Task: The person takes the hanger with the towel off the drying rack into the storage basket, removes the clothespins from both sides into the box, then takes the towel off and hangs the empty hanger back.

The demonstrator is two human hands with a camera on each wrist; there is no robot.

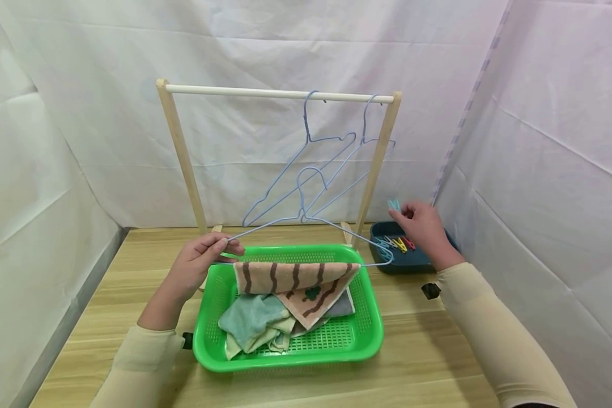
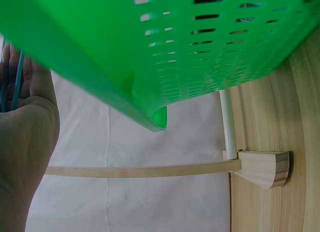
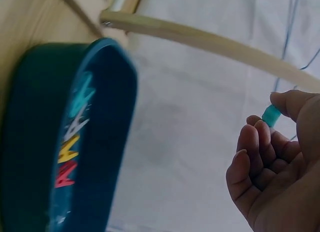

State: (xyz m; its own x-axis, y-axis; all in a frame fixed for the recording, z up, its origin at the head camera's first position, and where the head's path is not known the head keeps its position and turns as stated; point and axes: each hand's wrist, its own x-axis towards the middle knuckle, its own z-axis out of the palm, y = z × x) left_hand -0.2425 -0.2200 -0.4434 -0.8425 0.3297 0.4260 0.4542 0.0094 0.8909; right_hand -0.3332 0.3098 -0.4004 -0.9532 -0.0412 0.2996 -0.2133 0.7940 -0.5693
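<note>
My left hand [image 1: 196, 262] grips a blue wire hanger [image 1: 302, 213] near its left end, holding it over the green basket [image 1: 285, 365]. A pinkish-brown towel [image 1: 272, 277] with dark wavy stripes is folded over the hanger's bottom bar, one corner hanging down into the basket. Between thumb and fingers my right hand [image 1: 424, 225] pinches a light blue clothespin [image 1: 394, 204], raised above the dark blue tray [image 1: 413, 264]. In the right wrist view this clothespin [image 3: 271, 115] shows at the fingertips. The left wrist view catches my left palm [image 2: 25, 137] beside the wire.
A wooden rack with a white rod [image 1: 234, 91] stands behind the basket, two more blue hangers [image 1: 306, 122] hooked on its right part. Inside the basket lie a blue-green and cream towel [image 1: 255, 320] and a grey cloth [image 1: 343, 306]. Several coloured clothespins [image 1: 400, 244] lie in the tray.
</note>
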